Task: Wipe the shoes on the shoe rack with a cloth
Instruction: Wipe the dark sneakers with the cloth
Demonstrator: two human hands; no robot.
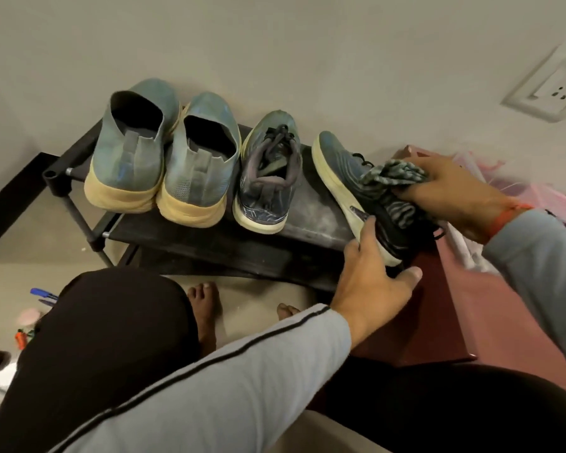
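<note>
We see a low black shoe rack (311,220) of dark fabric shelves on thin metal tubes, standing against a pale wall. On its top shelf, toes toward the wall, stand a pair of bulky blue-grey knit slip-on shoes with thick cream soles (164,158) at the left end, touching each other. Just beside them is a single worn grey-blue lace-up trainer with a white sole (268,178). To the right of the rack sits a dull red box-like stand (471,315), with pink plastic bags (517,188) behind it by the wall.

The shoe being worked on is a dark blue trainer with a pale yellowed sole (343,171), tilted at the rack's right end, its toe pointing up toward the wall and its heel end low, over the edge near the red stand. Our left hand (373,276) is below it at the heel — fingers curled against the sole edge, thumb spread out beneath, so it grips the shoe from underneath. Our right hand (455,188) is above, at the laces, its fingers bunched round a crumpled grey-and-dark striped cloth (392,184) and pressing it on the shoe's upper. So the trainer lies between the two hands, which are near each other but apart — one under, one over. Both arms wear light grey sleeves.
</note>
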